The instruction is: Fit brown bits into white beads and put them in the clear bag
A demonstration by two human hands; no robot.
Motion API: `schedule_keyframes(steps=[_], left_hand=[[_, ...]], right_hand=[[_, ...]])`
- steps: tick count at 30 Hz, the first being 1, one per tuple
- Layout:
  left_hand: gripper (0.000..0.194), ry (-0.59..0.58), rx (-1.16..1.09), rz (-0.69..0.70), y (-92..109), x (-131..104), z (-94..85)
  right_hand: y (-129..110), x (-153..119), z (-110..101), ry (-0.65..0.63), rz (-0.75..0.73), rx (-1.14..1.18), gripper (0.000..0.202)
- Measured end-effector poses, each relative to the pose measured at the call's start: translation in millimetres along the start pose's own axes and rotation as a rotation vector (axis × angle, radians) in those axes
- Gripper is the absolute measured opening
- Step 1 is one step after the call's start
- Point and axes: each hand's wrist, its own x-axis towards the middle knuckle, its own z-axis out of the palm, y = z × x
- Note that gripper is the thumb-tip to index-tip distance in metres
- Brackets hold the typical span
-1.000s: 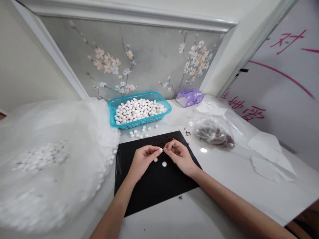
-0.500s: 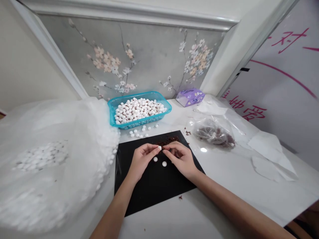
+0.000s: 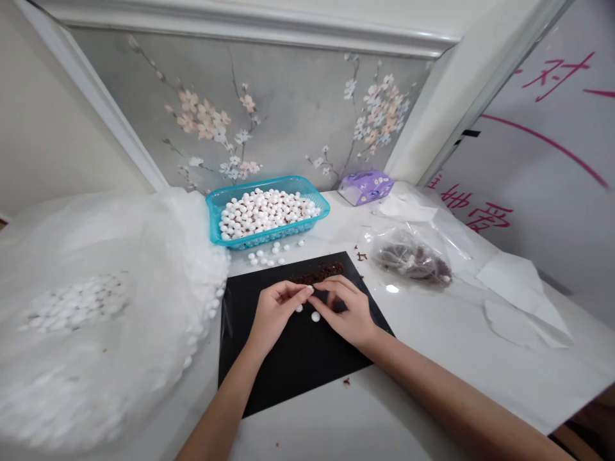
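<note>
Between thumb and forefinger, my left hand (image 3: 277, 314) pinches a small white foam ball (image 3: 310, 289) above a black mat. My right hand (image 3: 348, 314) meets it from the other side, its thumb and forefinger tips closed at the same ball; any small piece in those tips is too small to make out. Below the fingers, two loose white balls (image 3: 316, 316) rest on the black mat (image 3: 298, 371), one partly covered by my left hand. Just beyond my fingertips lies a heap of dark reddish-brown bits (image 3: 319, 272).
Behind the mat stands a blue plastic basket (image 3: 269, 242) full of white balls, with several loose balls (image 3: 262, 259) before it. A large translucent bag of balls (image 3: 158, 307) fills the left. To the right are a clear bag of brown material (image 3: 413, 259), purple tissue pack (image 3: 366, 187) and white paper (image 3: 526, 288).
My right fingertips have come in against the ball held by my left hand. Both hands have shifted slightly nearer to me, and more of the brown heap shows.
</note>
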Motion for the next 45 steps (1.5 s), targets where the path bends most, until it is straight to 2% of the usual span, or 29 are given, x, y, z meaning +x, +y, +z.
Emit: schedule_keyframes(steps=[4, 11, 15, 19, 21, 23, 27, 29, 32, 35, 38, 41, 45], left_hand=[[0.024, -0.026, 0.021, 0.0, 1.3, 0.5, -0.5], [0.02, -0.087, 0.023, -0.001, -0.1, 0.8, -3.7], [0.019, -0.094, 0.016, -0.008, -1.2, 1.0, -4.8], [0.02, -0.082, 0.009, -0.007, -1.5, 1.8, -2.8], [0.022, -0.04, 0.026, 0.017, -2.0, 1.7, -0.6], [0.023, 0.049, 0.095, 0.062, -2.4, 0.7, 1.4], [0.026, 0.42, 0.433, 0.113, -1.0, -3.2, 3.0], [0.024, 0.536, 0.562, 0.082, 0.8, -5.1, 3.2], [0.014, 0.482, 0.669, 0.058, 3.5, -7.0, 4.2], [0.01, 0.408, 0.734, 0.087, 5.1, -8.3, 4.9], [0.015, 0.39, 0.689, 0.064, 4.1, -8.1, 3.1], [0.018, 0.363, 0.575, 0.057, -0.7, -5.5, -0.4], [0.02, 0.4, 0.246, 0.113, -6.7, -0.6, -2.7]], right_hand=[[2.1, 0.4, 0.4, -0.032, 0.004, 0.001, 0.006], [5.9, -0.5, 0.9, -0.134, -0.021, 0.015, 0.011], [4.7, -0.5, 0.8, -0.148, -0.043, 0.014, 0.017], [2.5, 2.6, -0.1, -0.131, -0.027, 0.002, 0.014], [1.8, 4.7, -0.4, -0.101, -0.001, -0.011, 0.01], [1.7, 6.6, -0.9, -0.068, 0.041, -0.024, 0.009], [4.0, 13.2, -3.8, -0.052, 0.072, -0.096, 0.007], [5.9, 21.6, -5.3, -0.088, 0.054, -0.156, 0.009], [8.4, 44.2, -1.8, -0.203, 0.0, -0.25, 0.008], [10.7, 72.2, 13.1, -0.347, -0.038, -0.36, 0.009], [13.4, 92.9, 33.6, -0.45, -0.041, -0.446, 0.023], [14.5, 100.1, 46.3, -0.503, -0.079, -0.446, 0.016], [7.4, 92.7, 42.2, -0.443, -0.101, -0.372, 0.018]])
